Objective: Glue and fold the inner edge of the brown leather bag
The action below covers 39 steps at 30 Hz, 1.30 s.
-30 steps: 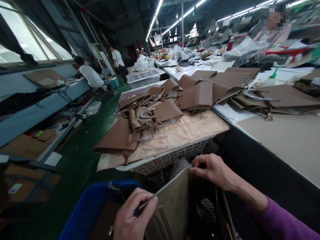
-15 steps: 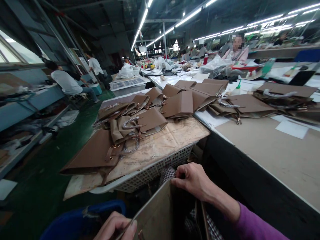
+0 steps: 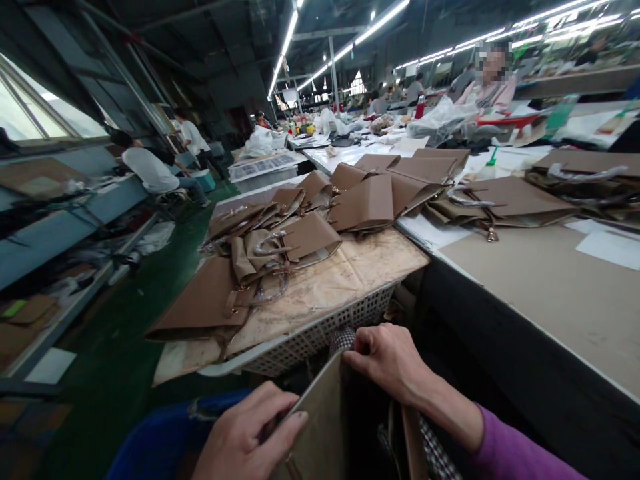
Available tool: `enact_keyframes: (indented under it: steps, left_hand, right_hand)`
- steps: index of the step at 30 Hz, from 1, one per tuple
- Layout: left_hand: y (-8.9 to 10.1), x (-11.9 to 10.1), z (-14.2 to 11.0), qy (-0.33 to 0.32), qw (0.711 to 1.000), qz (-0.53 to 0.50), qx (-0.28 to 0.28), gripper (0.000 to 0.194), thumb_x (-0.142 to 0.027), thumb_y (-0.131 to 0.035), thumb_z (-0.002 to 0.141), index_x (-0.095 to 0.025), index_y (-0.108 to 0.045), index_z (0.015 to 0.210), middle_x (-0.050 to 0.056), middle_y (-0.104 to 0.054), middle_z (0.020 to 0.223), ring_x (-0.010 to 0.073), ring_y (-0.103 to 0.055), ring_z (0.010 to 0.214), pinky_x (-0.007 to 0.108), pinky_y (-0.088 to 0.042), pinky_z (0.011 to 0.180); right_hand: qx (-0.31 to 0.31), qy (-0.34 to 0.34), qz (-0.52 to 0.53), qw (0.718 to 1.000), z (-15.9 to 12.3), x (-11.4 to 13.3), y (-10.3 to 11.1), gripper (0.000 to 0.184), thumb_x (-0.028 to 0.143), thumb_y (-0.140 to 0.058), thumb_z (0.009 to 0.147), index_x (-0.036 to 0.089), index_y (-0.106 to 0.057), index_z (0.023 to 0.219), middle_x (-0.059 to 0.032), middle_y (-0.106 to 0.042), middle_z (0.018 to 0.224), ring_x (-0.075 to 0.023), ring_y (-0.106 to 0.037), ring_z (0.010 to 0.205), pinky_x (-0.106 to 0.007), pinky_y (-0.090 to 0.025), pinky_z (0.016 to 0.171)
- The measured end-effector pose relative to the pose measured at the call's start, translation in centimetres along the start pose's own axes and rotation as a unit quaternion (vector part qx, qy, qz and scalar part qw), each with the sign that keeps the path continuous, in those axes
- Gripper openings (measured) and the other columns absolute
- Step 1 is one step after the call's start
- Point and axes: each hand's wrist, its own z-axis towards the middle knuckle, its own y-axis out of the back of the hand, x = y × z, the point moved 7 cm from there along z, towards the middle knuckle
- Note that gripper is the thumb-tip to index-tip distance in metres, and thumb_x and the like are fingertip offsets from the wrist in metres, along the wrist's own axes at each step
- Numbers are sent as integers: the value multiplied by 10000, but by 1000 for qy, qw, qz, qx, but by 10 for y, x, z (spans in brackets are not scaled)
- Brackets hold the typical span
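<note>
A brown handbag (image 3: 324,421) stands upright in front of me at the bottom of the view, its dark inside facing up. My left hand (image 3: 255,427) pinches the near part of its top edge between thumb and fingers. The far end of that same edge is gripped by my right hand (image 3: 387,363), below a purple sleeve. A strip of brown strap or panel hangs on the bag's right side. The lower part of the bag is out of view.
Several brown handbags (image 3: 310,237) lie on a board-topped table (image 3: 360,267) over a white plastic basket (image 3: 320,333). More bags (image 3: 525,200) rest on the worktable at right. A blue tub (image 3: 160,433) stands low at left. A person (image 3: 490,87) sits across the tables.
My left hand has slid forward along the bag's edge, towards my right hand. The right hand keeps its grip. The view has shifted slightly.
</note>
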Motion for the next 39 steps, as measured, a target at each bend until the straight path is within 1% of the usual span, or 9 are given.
enact_keyframes:
  steps: [3,7,11,17,25,27,31,36,39]
  left_hand:
    - [2,-18,9,-20,997,74,17,327,-339,-438,939,-214,-601,685,-15,-602,731,146,-596,730,222,-388,642]
    - [-1,-24,20,-26,990,138,31,328,-288,-479,897,-192,-492,584,-16,-586,667,143,-573,668,251,-336,595]
    - [-9,-28,36,-57,982,172,52,344,-317,-436,941,-198,-551,640,1,-627,719,166,-596,698,278,-321,609]
    - [-20,-40,59,-119,969,212,41,334,-263,-370,977,-207,-589,732,9,-638,756,183,-605,705,308,-286,616]
    - [-20,-32,71,-76,989,115,55,365,-276,-451,921,-188,-410,569,-39,-499,594,132,-514,614,280,-262,580]
    - [-20,-34,76,-78,991,88,61,348,-311,-480,919,-191,-445,594,-46,-508,615,132,-507,621,272,-264,575]
    - [-22,-44,84,-142,986,24,87,226,-313,-528,920,-202,-574,729,-47,-598,762,135,-559,733,245,-314,637]
    - [-25,-46,88,-173,981,39,82,317,-252,-463,943,-180,-523,640,-39,-562,709,122,-554,698,250,-310,626]
    - [-26,-46,87,-156,984,50,69,324,-241,-453,933,-178,-496,618,-36,-550,681,125,-541,677,258,-305,613]
  right_hand:
    - [-1,-1,8,1000,-2,-1,2,193,338,-627,785,214,-668,642,-3,-697,626,-165,-631,655,-271,-278,586]
    - [-9,0,13,1000,-6,-3,6,215,344,-632,785,208,-652,619,0,-685,609,-158,-621,638,-270,-273,581]
    - [-9,1,20,1000,-6,-2,7,204,345,-636,778,209,-656,628,0,-690,620,-157,-623,647,-267,-281,586]
    - [-9,6,19,1000,-4,-1,6,198,337,-631,775,206,-652,628,-2,-679,602,-151,-605,626,-267,-279,579]
    - [7,13,33,999,0,-3,3,188,330,-644,769,209,-644,625,7,-682,618,-141,-587,634,-259,-274,587]
    - [8,14,34,999,1,-4,1,188,338,-653,768,209,-646,631,7,-678,617,-142,-582,637,-257,-274,588]
    - [15,42,33,998,2,-3,2,180,349,-644,787,213,-648,669,9,-663,618,-141,-566,628,-250,-276,575]
    - [79,129,55,987,4,0,5,109,297,-608,825,213,-646,767,11,-681,706,-136,-580,670,-229,-317,599]
    - [91,139,75,983,5,-2,7,117,294,-610,816,199,-647,759,6,-680,717,-129,-587,664,-212,-345,602]
